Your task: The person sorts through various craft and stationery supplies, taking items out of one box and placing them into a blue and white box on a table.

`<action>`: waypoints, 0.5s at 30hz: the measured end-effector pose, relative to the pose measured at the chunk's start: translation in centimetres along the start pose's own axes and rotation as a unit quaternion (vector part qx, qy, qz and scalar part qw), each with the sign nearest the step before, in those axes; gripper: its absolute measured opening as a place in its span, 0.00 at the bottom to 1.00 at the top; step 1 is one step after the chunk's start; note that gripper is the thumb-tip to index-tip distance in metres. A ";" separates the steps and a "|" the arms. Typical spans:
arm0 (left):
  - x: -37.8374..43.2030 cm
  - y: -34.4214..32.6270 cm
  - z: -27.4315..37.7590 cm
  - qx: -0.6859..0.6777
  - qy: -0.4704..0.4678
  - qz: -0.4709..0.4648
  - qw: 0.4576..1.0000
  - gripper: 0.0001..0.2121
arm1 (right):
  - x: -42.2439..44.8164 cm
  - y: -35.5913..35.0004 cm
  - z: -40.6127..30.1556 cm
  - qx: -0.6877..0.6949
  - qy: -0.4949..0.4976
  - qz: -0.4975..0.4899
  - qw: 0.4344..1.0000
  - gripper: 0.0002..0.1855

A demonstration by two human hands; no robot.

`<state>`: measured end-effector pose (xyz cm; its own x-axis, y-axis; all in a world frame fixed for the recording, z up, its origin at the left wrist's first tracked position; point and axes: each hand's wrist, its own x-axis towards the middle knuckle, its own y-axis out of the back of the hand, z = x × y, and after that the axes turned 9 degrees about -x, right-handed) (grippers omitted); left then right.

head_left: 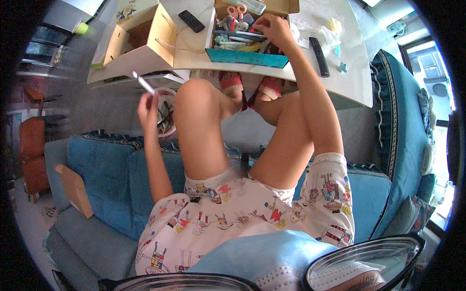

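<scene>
My left hand (147, 107) is beside my knee, just above a round bin (166, 125) with scraps in it; a slim white stick-like item (143, 83), blurred, is held in its fingers. My right hand (271, 29) reaches over the right part of an open cardboard box (247, 58) with a teal front. Its fingers are bent down among the pens; whether they grip one cannot be made out. In the box lie many pens and markers (236, 43), and pink-handled scissors (236, 11) at the back.
On the marble-look table (193, 62) stand an open wooden box (160, 32) with rope handles, a black remote (191, 21), a long black case or remote (319, 57), crumpled plastic (329, 38) and a small teal piece (342, 67). A blue sofa (105, 182) is beneath me.
</scene>
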<state>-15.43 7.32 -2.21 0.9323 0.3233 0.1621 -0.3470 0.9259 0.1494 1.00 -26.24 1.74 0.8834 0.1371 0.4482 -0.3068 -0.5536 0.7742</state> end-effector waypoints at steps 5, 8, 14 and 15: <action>-2.3 4.2 -8.4 0.182 0.060 0.020 0.981 0.09 | 0.3 -1.3 -1.3 -0.096 0.123 0.013 0.988 0.10; -1.7 5.3 -11.6 0.278 0.075 0.038 0.957 0.10 | 0.3 -2.3 -2.6 -0.165 0.171 -0.015 0.971 0.11; 0.2 -0.1 -6.1 0.076 0.016 -0.027 0.997 0.08 | 0.2 -3.4 -4.4 -0.254 0.184 -0.076 0.946 0.13; 0.2 -1.4 -3.0 0.082 0.022 -0.075 0.994 0.08 | 0.0 -3.4 -4.2 -0.262 0.191 -0.062 0.944 0.13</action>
<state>-14.40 6.65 -5.29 0.9773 0.1950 0.0827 -0.2114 0.9215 0.3259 0.55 -20.89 0.99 0.7623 0.5160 0.3907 -0.4308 -0.0460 0.9013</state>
